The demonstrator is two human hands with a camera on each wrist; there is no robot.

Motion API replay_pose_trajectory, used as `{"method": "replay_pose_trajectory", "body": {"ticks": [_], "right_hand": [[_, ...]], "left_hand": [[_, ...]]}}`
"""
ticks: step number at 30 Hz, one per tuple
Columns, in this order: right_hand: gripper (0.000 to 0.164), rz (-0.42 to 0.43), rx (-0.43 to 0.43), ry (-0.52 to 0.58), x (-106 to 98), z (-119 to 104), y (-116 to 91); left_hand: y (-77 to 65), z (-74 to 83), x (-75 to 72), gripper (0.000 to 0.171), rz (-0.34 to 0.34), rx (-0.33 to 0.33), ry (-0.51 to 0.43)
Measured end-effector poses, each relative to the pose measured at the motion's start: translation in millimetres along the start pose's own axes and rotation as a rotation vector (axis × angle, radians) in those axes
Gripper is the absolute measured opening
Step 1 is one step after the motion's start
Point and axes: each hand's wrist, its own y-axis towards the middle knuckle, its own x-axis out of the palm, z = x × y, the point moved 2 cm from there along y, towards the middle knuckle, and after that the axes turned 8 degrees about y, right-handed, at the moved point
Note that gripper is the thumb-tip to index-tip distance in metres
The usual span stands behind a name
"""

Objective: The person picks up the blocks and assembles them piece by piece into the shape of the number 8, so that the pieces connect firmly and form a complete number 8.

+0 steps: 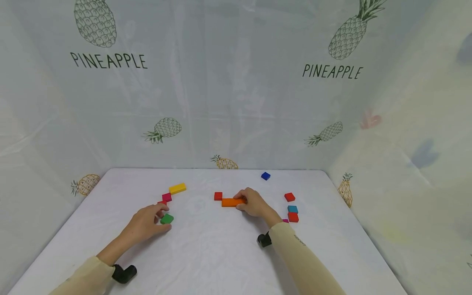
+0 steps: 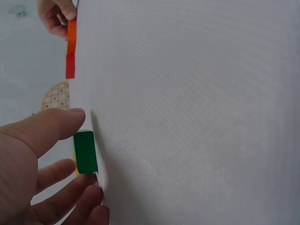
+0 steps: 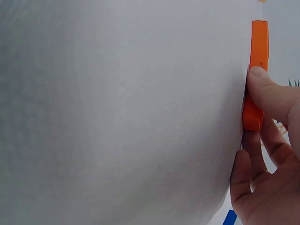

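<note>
On the left of the table, a green block (image 1: 167,219) lies between the spread thumb and fingers of my left hand (image 1: 145,224). In the left wrist view, a gap shows between the thumb tip and the green block (image 2: 86,152). A red block, partly hidden, lies behind those fingers. My right hand (image 1: 253,203) pinches the right end of a long orange block (image 1: 229,203), thumb on its near side. The right wrist view shows the thumb across the orange block (image 3: 260,44). A red block (image 1: 218,196) sits at the left end of the orange one.
Beyond the left hand are a pink block (image 1: 167,197) and a yellow block (image 1: 178,188). A dark blue block (image 1: 266,176) lies at the back. Red (image 1: 289,197), light blue (image 1: 293,209) and more red blocks (image 1: 293,217) lie right of the right arm, with a magenta one partly hidden.
</note>
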Motion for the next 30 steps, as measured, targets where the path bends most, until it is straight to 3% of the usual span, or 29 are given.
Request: {"method": "replay_pose_trajectory", "body": {"ticks": [17, 30], "right_hand": [[0.025, 0.003, -0.011, -0.013, 1.3, 3.1, 2.0], [0.025, 0.003, -0.005, -0.022, 0.9, 2.5, 2.0]], "left_hand": [[1.4, 6.7, -0.2, 0.047, -0.010, 0.005, -0.045], [0.3, 2.6, -1.6, 0.044, -0.001, -0.014, -0.018]]}}
